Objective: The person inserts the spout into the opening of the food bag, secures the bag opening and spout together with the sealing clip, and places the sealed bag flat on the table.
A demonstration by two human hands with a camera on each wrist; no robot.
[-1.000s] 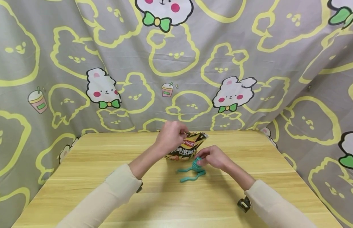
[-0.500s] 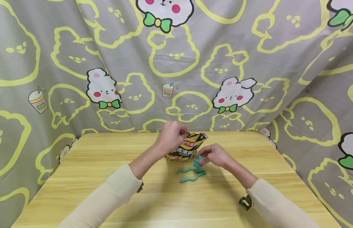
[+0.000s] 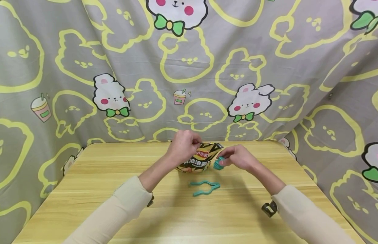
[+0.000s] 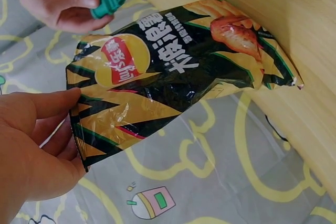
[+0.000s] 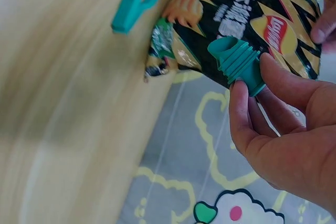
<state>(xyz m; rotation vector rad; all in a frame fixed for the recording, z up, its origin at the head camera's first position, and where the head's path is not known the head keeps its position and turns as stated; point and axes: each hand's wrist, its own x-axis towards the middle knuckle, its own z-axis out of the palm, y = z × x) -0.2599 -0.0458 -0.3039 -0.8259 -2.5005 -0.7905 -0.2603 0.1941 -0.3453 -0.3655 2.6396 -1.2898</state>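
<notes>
My left hand (image 3: 183, 145) pinches the top edge of a black and gold Lay's chip bag (image 3: 201, 162), which stands upright on the table. The left wrist view shows the thumb and fingers on that edge (image 4: 77, 124). My right hand (image 3: 239, 157) holds a teal, ribbed, hollow spout (image 3: 219, 163) between thumb and fingers, just right of the bag. In the right wrist view the spout (image 5: 239, 64) overlaps the bag, its open end facing away from the palm. On the table in front of the bag lies a teal V-shaped clip (image 3: 207, 189), its two arms spread apart.
The light wooden table (image 3: 164, 217) runs back to a grey curtain (image 3: 146, 132) with yellow outlines and white cartoon animals. A dark camera mount (image 3: 269, 208) is strapped at the right wrist.
My right hand has lifted the spout from beside the clip, up and to the right, toward the bag's right side. My left hand, the bag and the clip stay put.
</notes>
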